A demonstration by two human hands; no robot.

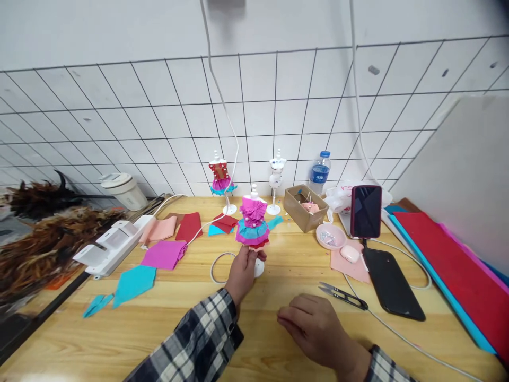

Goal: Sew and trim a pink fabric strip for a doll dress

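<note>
My left hand is closed around the stand of a small white dress form, just under its skirt. The form wears a doll dress with a magenta pleated top and ruffles in blue, magenta and red. Part of the round white base shows beside my fingers. My right hand rests low over the table, fingers curled and pressed together; whether anything is in them is hidden. Nearest to it lies a pair of black thread snips.
Behind stand a dressed form, a white form, a cardboard box and a water bottle. Fabric pieces lie left, by a white power strip. Right are a pink bowl, phones and fabric sheets.
</note>
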